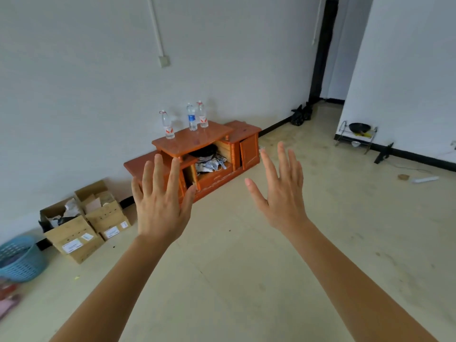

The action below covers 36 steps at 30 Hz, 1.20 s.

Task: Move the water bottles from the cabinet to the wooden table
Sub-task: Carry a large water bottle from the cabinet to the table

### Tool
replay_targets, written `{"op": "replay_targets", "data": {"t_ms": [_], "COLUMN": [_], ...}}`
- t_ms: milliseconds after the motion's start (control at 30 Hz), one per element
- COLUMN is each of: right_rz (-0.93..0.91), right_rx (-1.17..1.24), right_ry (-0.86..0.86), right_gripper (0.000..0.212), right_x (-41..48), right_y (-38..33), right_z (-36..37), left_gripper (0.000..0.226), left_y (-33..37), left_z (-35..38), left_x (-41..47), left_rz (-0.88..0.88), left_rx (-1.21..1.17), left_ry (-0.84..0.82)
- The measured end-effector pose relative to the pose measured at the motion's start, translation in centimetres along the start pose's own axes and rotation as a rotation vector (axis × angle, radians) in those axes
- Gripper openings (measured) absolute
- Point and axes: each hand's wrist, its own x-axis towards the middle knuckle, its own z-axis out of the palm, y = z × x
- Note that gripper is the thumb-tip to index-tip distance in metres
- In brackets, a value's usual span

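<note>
I'm looking into a sparsely furnished room of a home: an orange wooden cabinet (pixel 192 141) is standing against a white wall (pixel 98 82), cardboard boxes (pixel 74 233) and a blue basket (pixel 24 265) are sitting on the floor (pixel 246 243), and a wok (pixel 359 127) is resting farther off.

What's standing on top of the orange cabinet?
The cabinet has three upright water bottles on its raised top: the left bottle, red-labelled, the blue-labelled bottle, and the right bottle, red-labelled too. The left hand covers part of its lower left wing, so that spot is hidden.
</note>
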Motion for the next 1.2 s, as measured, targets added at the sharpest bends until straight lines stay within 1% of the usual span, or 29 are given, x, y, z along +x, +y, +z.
{"op": "replay_targets", "data": {"t_ms": [233,333,433,533,633,700,867,967,1100,1200], "right_rz": [-0.097,-0.141,-0.144,-0.126,-0.090,-0.056,-0.018,0.009,0.037,0.009], "right_rx": [0.067,0.068,0.042,0.027,0.023,0.014,0.002,0.006,0.021,0.005], "right_ry": [-0.036,-0.043,-0.047,-0.046,0.001,0.011,0.030,0.033,0.029,0.005], "right_gripper": [0.072,0.072,0.072,0.072,0.072,0.072,0.072,0.071,0.072,0.071], "right_x": [9.9,15.8,22.7,28.7,34.2,36.6,44.3,49.3,57.9,65.3], "right_y": [0.7,1.0,1.4,2.1,3.8,5.4,12.0,16.7,22.4,25.4], "right_z": [13.1,20.1,26.1,30.2,33.5,35.6,43.4,48.5,54.3,57.2], "left_gripper": [0.072,0.071,0.071,0.070,0.071,0.072,0.071,0.070,0.070,0.070], "left_y": [-5.6,-9.0,-11.9,-13.7,-14.7,-14.8,-14.1,-13.3,-11.7,-11.4], "left_z": [9.7,15.0,19.4,23.0,26.9,29.4,38.6,44.9,51.4,54.5], "left_x": [8.8,15.2,22.8,29.9,36.8,40.1,49.4,55.1,64.3,71.4], "left_rz": [-0.096,-0.110,-0.135,-0.096,-0.017,-0.002,0.034,0.048,0.049,0.035], "left_rx": [-0.018,-0.023,-0.030,-0.042,-0.022,-0.032,-0.083,-0.072,-0.032,-0.006], "left_ry": [-0.029,0.005,-0.017,-0.023,-0.032,-0.046,-0.073,-0.075,-0.080,-0.036]}}
